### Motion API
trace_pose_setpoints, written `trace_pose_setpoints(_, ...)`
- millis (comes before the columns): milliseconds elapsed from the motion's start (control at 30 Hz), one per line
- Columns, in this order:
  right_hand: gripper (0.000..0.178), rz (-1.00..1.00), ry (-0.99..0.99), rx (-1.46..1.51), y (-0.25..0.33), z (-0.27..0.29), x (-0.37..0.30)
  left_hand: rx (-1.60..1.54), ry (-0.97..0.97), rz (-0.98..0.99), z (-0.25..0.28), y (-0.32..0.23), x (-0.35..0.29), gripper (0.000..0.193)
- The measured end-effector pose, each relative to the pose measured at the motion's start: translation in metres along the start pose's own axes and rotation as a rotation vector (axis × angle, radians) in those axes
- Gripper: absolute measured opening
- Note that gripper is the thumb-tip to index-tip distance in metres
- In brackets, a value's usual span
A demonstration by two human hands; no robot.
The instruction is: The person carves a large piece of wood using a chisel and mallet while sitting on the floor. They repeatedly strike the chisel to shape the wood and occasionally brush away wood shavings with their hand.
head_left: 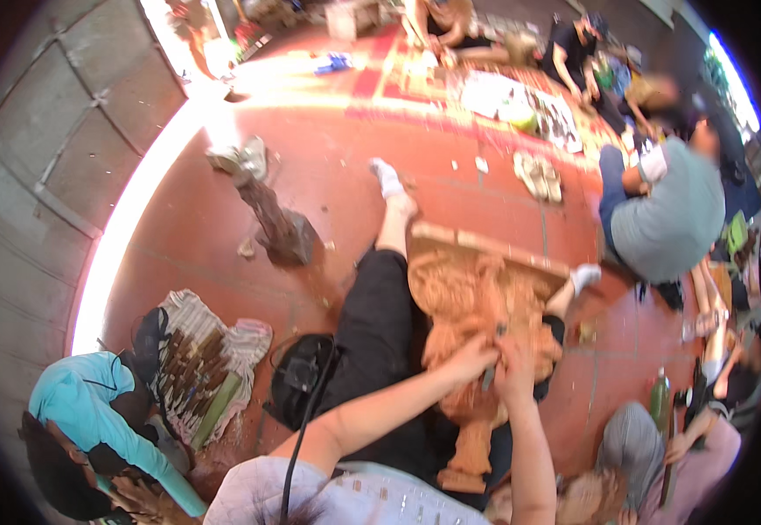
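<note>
A large orange-brown wood carving [452, 293] lies between my outstretched legs, its flat slab end away from me and its narrow, footed end near my lap. Deep relief covers its broad part. Both hands meet over its middle. My left hand [475, 356] comes in from the left with its fingers closed, and my right hand [513, 367] is closed right beside it. A small thin grey piece [488, 378] shows between them, partly covered by the fingers; its kind cannot be made out.
To the left, a striped cloth [254, 335] bears several carving tools [192, 363], near a person in turquoise [83, 389]. A dark wooden post [267, 214] stands farther off. Pale shoes [536, 177], a green bottle [659, 398] and seated people [669, 214] are to the right.
</note>
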State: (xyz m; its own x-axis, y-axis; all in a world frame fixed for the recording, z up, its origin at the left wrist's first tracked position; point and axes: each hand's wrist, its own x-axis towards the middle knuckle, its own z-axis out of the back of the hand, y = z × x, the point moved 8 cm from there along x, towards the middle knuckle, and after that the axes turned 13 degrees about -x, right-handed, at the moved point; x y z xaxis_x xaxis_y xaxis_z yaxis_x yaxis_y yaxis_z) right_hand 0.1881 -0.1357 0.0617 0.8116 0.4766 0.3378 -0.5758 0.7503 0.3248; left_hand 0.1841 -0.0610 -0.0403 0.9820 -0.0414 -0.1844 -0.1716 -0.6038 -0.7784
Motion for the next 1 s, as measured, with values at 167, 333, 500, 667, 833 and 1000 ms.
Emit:
trace_pose_setpoints(167, 0.032, -0.010, -0.059, -0.017, -0.003, 0.002, -0.005, 0.058, 0.053, 0.262, -0.005, -0.011, -0.010, 0.022)
trace_pose_setpoints(333, 0.034, -0.078, 0.013, 0.016, -0.011, -0.005, -0.001, -0.050, 0.047, 0.387, -0.006, -0.012, -0.015, 0.021)
trace_pose_setpoints(500, 0.035, -0.079, 0.006, -0.041, -0.005, -0.009, -0.025, 0.053, 0.026, 0.503, -0.004, -0.001, -0.036, 0.021)
trace_pose_setpoints(667, 0.034, -0.052, -0.051, -0.073, -0.002, 0.000, -0.005, -0.137, 0.000, 0.354, -0.009, -0.016, -0.020, 0.022)
trace_pose_setpoints(833, 0.035, -0.072, -0.021, -0.081, -0.006, -0.011, -0.020, 0.084, 0.031, 0.452, 0.000, -0.004, -0.031, 0.022)
trace_pose_setpoints(1000, 0.038, -0.061, -0.070, -0.052, -0.003, 0.005, 0.000, -0.004, 0.004, 0.382, 0.002, -0.006, -0.018, 0.022)
